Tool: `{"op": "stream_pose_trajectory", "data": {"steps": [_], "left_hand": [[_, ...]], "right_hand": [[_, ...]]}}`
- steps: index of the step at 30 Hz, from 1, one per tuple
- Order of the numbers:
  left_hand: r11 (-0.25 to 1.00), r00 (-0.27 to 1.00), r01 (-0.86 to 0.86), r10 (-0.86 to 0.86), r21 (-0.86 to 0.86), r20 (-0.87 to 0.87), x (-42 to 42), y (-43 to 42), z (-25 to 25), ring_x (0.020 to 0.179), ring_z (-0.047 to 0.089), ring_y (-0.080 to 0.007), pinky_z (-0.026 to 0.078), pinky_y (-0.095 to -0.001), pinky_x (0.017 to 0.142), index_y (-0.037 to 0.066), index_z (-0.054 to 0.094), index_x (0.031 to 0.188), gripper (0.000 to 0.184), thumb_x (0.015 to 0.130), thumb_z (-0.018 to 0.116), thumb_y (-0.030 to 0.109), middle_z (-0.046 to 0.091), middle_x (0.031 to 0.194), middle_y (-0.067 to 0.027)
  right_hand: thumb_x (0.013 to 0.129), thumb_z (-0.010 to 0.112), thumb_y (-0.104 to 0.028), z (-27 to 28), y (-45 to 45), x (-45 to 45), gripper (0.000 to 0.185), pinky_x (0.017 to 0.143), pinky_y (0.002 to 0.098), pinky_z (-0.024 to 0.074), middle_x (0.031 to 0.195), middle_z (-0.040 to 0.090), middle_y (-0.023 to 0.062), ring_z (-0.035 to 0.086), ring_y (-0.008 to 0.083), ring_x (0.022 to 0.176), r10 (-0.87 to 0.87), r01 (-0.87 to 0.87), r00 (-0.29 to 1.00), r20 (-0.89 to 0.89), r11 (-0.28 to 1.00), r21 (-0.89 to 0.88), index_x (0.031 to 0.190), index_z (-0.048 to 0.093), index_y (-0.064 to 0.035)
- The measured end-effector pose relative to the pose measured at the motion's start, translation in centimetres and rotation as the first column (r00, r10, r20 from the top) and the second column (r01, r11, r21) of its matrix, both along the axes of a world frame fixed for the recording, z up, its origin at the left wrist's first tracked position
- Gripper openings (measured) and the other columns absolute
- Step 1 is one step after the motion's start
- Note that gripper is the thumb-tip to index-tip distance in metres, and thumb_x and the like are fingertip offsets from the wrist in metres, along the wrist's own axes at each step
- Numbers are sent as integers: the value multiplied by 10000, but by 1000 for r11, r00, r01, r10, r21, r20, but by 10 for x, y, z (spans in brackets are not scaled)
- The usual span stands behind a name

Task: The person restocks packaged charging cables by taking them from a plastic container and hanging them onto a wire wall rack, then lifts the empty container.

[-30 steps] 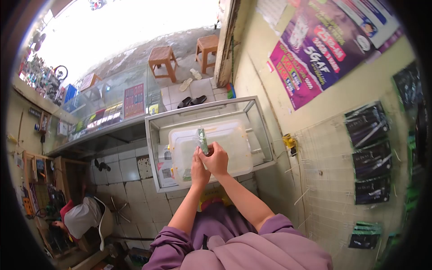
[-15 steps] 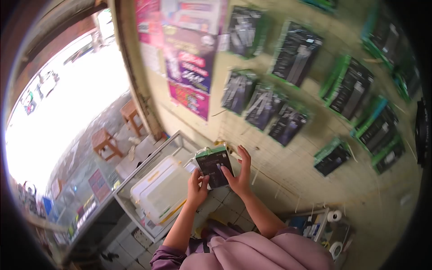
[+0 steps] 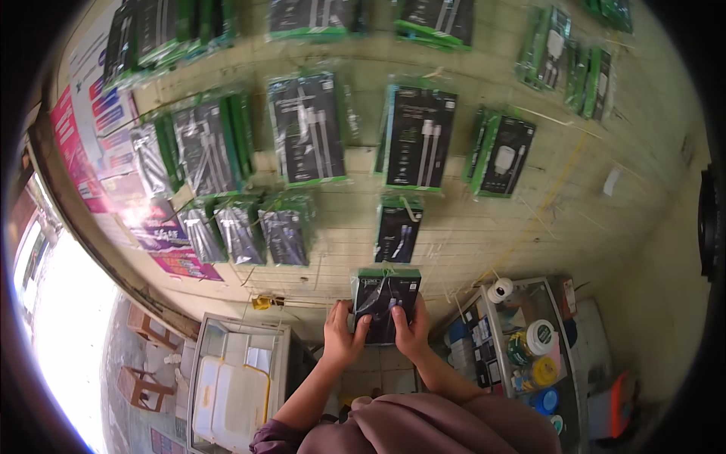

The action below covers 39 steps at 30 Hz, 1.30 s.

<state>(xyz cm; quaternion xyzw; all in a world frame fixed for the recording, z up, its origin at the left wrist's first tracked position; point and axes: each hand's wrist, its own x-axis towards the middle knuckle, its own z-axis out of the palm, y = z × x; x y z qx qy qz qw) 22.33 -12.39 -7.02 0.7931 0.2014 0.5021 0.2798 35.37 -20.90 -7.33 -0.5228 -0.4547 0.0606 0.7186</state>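
Note:
Between my two hands is a black and green boxed charging cable (image 3: 378, 306) in a clear plastic sleeve, its front facing me. My left hand (image 3: 345, 333) grips its left side, thumb on the front. On the opposite side my right hand (image 3: 411, 329) closes round the edge, thumb also pressed on the front. Whether more packs lie behind the front one, I cannot tell. Right above it, a small cable pack (image 3: 398, 231) hangs on a wall hook. Larger boxed cables (image 3: 420, 140) hang higher up.
A glass case (image 3: 200, 363) holding a white lidded container (image 3: 231, 397) stands at left. To the right is another case with jars (image 3: 529, 342) and a white roll (image 3: 501, 290) on top. Thin hooks (image 3: 548, 121) stick out of the wall. Wooden stools (image 3: 144, 387) stand by the doorway.
My view has swung right, from the doorway to face the wall of hanging packs. Both hands still hold the boxed cable, which now stands straighter, and my right hand has closed round its edge.

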Motion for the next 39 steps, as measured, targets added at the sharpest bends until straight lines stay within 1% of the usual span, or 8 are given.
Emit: {"op": "stream_pose_trajectory", "data": {"steps": [3,17,23,25,26,29,33,39], "left_hand": [[975,997,74,-64,-208,51,30,-14,19,639,557,-327,457,-402,602,-28,535,1019,226,939,650,149,586,788,-183],[970,999,-45,44,-238,-9,83,16,19,647,573,-331,459,-410,598,-32,566,1122,304,931,673,179,599,800,-197],[986,996,-86,89,-144,17,88,20,11,657,552,-354,451,-413,594,-28,545,1120,318,912,694,160,575,819,-189],[988,994,-109,111,-111,15,87,18,9,657,544,-354,448,-414,594,-27,540,1115,319,906,700,153,565,816,-182],[993,994,-105,107,-60,27,85,17,8,658,540,-348,446,-411,594,-25,538,1108,318,903,705,152,556,811,-175],[994,993,-105,106,-29,43,86,13,7,651,527,-337,440,-406,592,-25,538,1097,318,897,711,149,542,804,-166],[989,992,-114,117,-89,35,87,11,9,634,505,-321,428,-399,582,-26,540,1093,313,893,713,142,531,790,-156],[987,990,-132,136,-94,32,91,17,10,634,507,-327,429,-404,582,-26,539,1101,307,893,707,125,535,789,-166]], "right_hand": [[976,606,-143,13,-7,26,152,668,266,460,833,629,52,556,92,753,-60,60,998,19,998,-8,1020,551,-9],[985,620,-202,25,30,70,212,589,244,441,758,622,33,536,55,682,-53,54,996,-73,998,18,943,532,-14],[982,610,-168,38,32,73,322,729,275,487,952,647,99,603,130,835,-6,4,989,-147,1000,-10,1224,500,14],[961,625,-127,44,40,82,520,868,334,479,1159,594,159,591,226,1011,-204,170,965,167,966,196,1400,387,16],[932,648,-82,51,37,91,500,932,375,452,1261,537,187,549,291,1102,-219,160,921,324,967,199,1388,460,-1],[920,646,-49,77,32,93,366,900,365,457,1252,552,184,564,282,1058,-216,163,865,453,975,154,1281,589,-23],[913,651,-17,77,37,92,284,732,302,471,1187,557,139,560,190,857,-249,202,887,388,966,158,1192,684,-59],[924,632,5,73,46,94,282,727,268,487,1103,573,119,593,161,881,-241,208,896,373,970,128,1196,688,-40]]}}
